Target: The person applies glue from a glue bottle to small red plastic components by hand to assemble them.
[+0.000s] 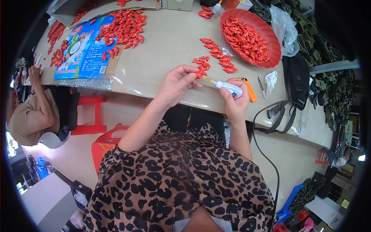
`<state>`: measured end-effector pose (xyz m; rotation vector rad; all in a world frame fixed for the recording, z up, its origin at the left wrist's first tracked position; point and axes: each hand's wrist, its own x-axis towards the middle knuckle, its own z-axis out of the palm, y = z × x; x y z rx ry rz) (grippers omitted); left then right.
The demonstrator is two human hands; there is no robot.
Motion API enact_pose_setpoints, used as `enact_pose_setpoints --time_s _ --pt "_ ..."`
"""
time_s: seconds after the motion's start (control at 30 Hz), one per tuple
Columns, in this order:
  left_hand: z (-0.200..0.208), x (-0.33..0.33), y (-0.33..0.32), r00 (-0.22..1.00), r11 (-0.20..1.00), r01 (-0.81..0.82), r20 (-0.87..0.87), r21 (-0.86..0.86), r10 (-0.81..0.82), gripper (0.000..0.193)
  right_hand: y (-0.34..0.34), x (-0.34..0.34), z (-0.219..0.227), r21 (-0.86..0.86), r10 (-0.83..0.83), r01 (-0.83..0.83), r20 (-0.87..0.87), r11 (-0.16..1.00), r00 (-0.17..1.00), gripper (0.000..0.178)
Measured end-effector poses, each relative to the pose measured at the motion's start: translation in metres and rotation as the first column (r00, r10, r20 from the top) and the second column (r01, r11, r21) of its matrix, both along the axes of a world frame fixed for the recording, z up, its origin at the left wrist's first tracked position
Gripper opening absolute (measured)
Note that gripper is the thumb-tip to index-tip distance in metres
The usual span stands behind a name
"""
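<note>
Over the table's near edge, my left hand [177, 84] pinches a small glossy red piece [199, 74] between thumb and fingers. My right hand [236, 103] grips a white squeeze glue bottle [233, 89], lying tilted with its thin yellowish nozzle pointed left at that piece. Whether the nozzle tip touches it I cannot tell. Just beyond my hands lie more red pieces [202, 61] in a small group, and a row of larger red pieces [220, 56] runs away from me. A big red bowl [275, 54] heaped with such pieces stands at the right.
An orange tool [250, 89], a thin blade [261, 86] and crumpled tissue [271, 83] lie right of my hands. A black bag [296, 79] with straps hangs over the edge. Leftward, red pieces cover part of a blue printed cardboard [83, 50]. Another person [33, 112] sits far left.
</note>
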<state>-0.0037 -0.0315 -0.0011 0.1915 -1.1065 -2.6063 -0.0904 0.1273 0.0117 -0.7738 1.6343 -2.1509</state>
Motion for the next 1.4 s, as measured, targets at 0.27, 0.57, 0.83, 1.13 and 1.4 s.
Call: enact_pose_setpoints --time_s 0.27,0.57,0.83,1.13,1.4 --pt "0.003 0.0 0.0 1.0 1.0 0.018 -0.016 0.013 -0.018 0.016 0.002 -0.005 0.006 -0.28 0.163 -0.065 0.343 0.958 0.925 0.031" --pt "0.001 0.001 -0.003 0.995 0.992 0.072 -0.073 0.1 -0.064 0.017 0.003 -0.011 0.001 -0.316 0.263 -0.139 0.391 0.938 0.882 0.037" --pt "0.001 0.003 -0.008 0.991 0.982 0.115 -0.083 0.148 -0.103 0.023 -0.003 -0.015 0.01 -0.188 0.179 -0.129 0.282 0.974 0.943 0.026" --pt "-0.001 0.004 -0.012 0.991 0.95 0.12 -0.093 0.287 -0.097 0.027 -0.013 -0.022 0.019 -0.143 0.261 -0.222 0.392 0.965 0.882 0.025" --pt "0.003 0.006 -0.01 0.986 0.933 0.162 -0.095 0.32 -0.139 0.027 -0.021 -0.018 0.013 -0.192 0.26 -0.196 0.415 0.962 0.872 0.024"
